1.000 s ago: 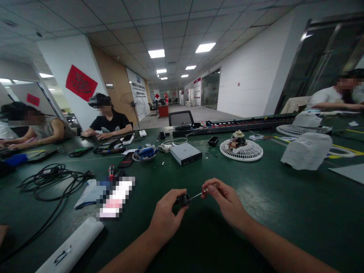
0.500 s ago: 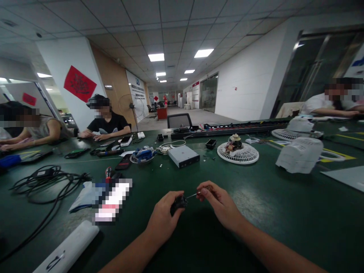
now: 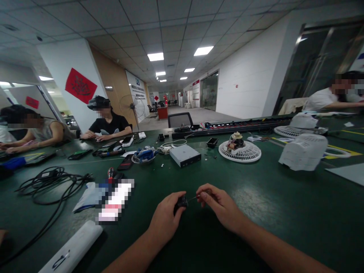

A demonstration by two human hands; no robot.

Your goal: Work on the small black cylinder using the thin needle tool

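Near the front middle of the green table (image 3: pixel 204 231), my left hand (image 3: pixel 167 212) is closed around a small black part (image 3: pixel 182 201), its fingers hiding much of it. My right hand (image 3: pixel 220 206) grips a screwdriver (image 3: pixel 209 192) by its brownish, see-through handle. The thin metal shaft points left, and its tip meets the right side of the black part. Whether the tip sits in a screw is too small to tell.
Beyond my hands lie a grey disc drive (image 3: pixel 185 155), a white fan grille (image 3: pixel 240 152) and a small black tray (image 3: pixel 212 142). A white plastic housing (image 3: pixel 304 152) stands right. Coiled black cable (image 3: pixel 54 180) and a long white case (image 3: pixel 75 246) lie left. Several people sit around the table.
The whole view has shifted slightly. Both hands keep their grip; the right hand and screwdriver handle have turned a little, with the shaft still against the black part.
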